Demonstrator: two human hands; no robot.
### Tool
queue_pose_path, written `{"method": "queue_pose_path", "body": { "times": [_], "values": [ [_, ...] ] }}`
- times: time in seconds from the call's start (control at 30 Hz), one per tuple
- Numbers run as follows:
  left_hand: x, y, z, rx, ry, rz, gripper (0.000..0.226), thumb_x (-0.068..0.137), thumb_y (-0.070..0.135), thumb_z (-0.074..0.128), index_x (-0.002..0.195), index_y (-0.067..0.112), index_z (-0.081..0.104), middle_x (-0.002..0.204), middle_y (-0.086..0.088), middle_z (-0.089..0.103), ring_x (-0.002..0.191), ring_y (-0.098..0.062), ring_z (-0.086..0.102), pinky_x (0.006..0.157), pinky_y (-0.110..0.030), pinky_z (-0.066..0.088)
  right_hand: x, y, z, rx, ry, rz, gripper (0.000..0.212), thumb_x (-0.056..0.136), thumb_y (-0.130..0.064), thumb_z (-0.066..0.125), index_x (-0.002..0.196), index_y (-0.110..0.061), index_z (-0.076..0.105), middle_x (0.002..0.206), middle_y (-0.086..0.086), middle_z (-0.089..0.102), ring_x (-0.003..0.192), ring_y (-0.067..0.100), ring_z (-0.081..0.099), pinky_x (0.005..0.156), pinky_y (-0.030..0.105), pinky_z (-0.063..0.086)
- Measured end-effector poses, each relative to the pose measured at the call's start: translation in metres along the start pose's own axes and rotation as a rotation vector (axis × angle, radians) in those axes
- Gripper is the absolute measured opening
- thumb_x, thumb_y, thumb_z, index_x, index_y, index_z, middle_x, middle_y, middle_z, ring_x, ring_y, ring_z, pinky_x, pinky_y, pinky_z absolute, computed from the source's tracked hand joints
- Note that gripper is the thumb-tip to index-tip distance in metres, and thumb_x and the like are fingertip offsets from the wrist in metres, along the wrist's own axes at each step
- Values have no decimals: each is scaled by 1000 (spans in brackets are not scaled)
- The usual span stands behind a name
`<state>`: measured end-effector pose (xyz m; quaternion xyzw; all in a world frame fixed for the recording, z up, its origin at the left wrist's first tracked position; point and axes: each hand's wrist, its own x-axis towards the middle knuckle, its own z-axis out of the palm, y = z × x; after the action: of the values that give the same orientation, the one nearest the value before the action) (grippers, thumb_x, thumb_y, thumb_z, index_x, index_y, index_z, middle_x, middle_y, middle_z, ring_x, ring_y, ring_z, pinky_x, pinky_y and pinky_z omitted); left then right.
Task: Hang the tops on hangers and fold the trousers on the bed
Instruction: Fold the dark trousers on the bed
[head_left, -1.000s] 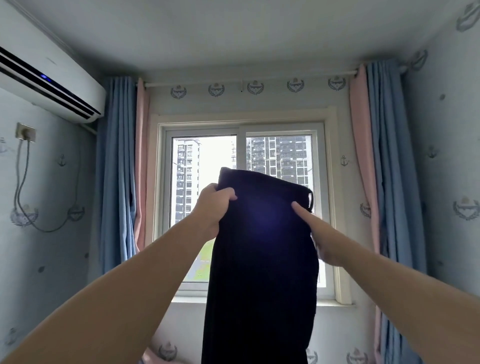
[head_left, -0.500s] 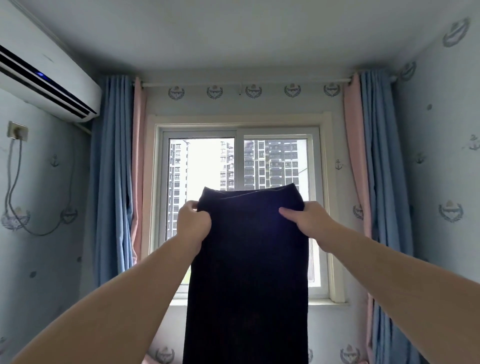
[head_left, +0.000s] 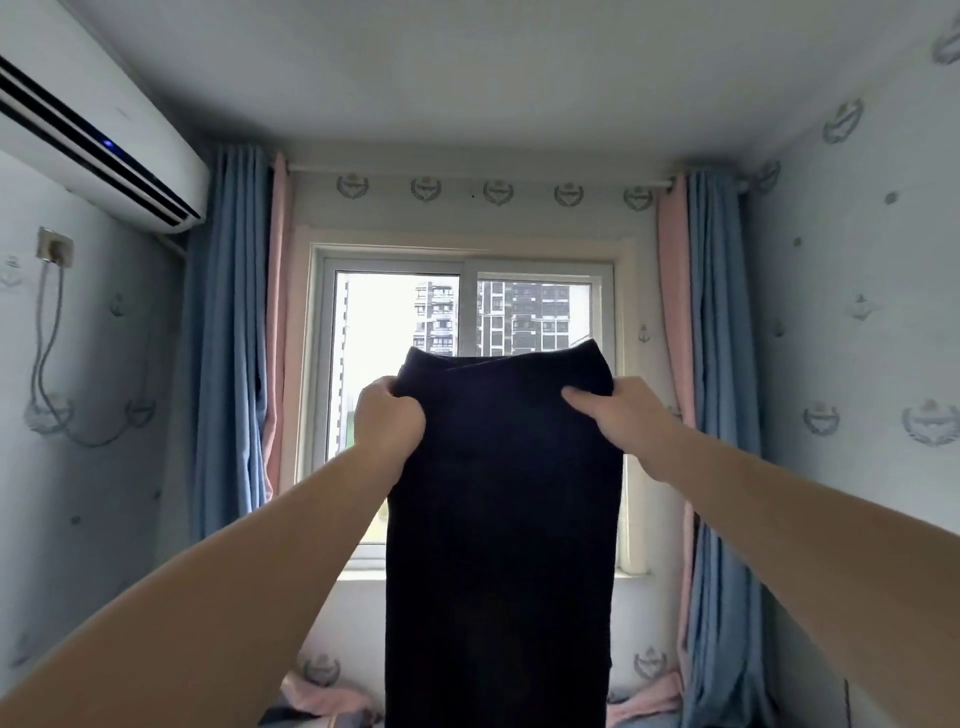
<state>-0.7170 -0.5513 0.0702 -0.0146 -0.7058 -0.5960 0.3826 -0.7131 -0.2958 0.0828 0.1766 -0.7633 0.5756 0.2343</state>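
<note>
The left hand and right hand each clenched an upper corner of the dark cloth trousers, which hung long and straight before the white-framed window, flanked by pleated blue-and-pink curtains.

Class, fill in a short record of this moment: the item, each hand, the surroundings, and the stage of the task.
Item: dark garment, hanging straight down in front of the window
Left: left hand grips the top edge's left corner
Right: right hand grips the top edge's right corner
Surroundings: blue and pink curtains drawn aside; air conditioner upper left
Stage: not yet folded
</note>
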Motion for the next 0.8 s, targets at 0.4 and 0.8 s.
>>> {"method": "queue_pose_path", "body": {
  "times": [0.4,0.8],
  "values": [
    [-136,54,-88,272,66,211,15,101,15,40,108,20,53,91,9,56,79,-6,53,58,-22,33,-161,-70,-27,98,10,40,19,91,-35,73,97,-17,70,95,2,76,87,20,73,71,31,57],
    [-178,64,-147,261,-20,102,24,91,11,44,106,16,61,86,2,62,76,-15,59,58,-29,39,-210,-99,-13,125,-31,37,16,87,-34,78,91,-18,73,81,-6,77,70,9,74,59,22,55]
  ]
}}
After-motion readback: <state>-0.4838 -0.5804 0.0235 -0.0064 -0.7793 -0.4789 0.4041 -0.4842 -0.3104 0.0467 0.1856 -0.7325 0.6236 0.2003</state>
